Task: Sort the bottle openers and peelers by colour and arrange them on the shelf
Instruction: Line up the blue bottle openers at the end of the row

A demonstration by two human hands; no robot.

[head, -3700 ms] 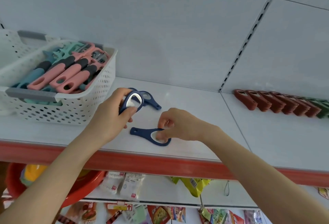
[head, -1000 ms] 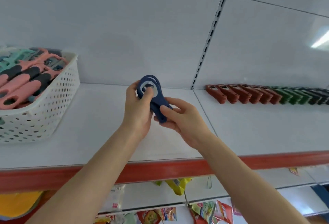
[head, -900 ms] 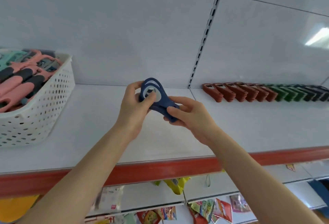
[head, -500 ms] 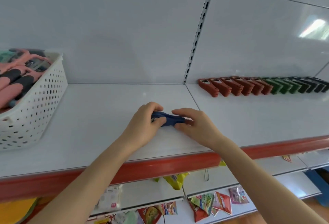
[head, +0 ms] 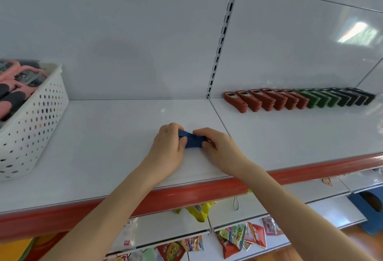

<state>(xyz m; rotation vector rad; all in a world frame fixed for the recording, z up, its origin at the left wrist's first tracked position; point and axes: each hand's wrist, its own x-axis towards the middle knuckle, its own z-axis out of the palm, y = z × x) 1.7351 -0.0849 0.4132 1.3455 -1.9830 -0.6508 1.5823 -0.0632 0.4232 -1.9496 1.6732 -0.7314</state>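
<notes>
A small stack of dark blue bottle openers (head: pixel 193 140) stands on edge on the white shelf (head: pixel 107 148), near its middle. My left hand (head: pixel 169 146) grips the stack's left end with curled fingers. My right hand (head: pixel 215 146) grips its right end. Much of the stack is hidden between my fingers. Along the back right of the shelf runs a row of red bottle openers (head: pixel 265 100), then green ones (head: pixel 317 98), then black ones (head: pixel 354 96).
A white perforated basket (head: pixel 35 121) at the left holds pink and dark-handled peelers (head: pixel 14 86). The shelf has a red front edge (head: pixel 186 194). A slotted upright (head: pixel 222 36) divides the back panel. Snack packets (head: pixel 242 238) hang on the shelves below.
Both hands lowered the blue openers from mid-air onto the shelf and now hold the stack on its edge there. The view has shifted right, so less of the basket shows.
</notes>
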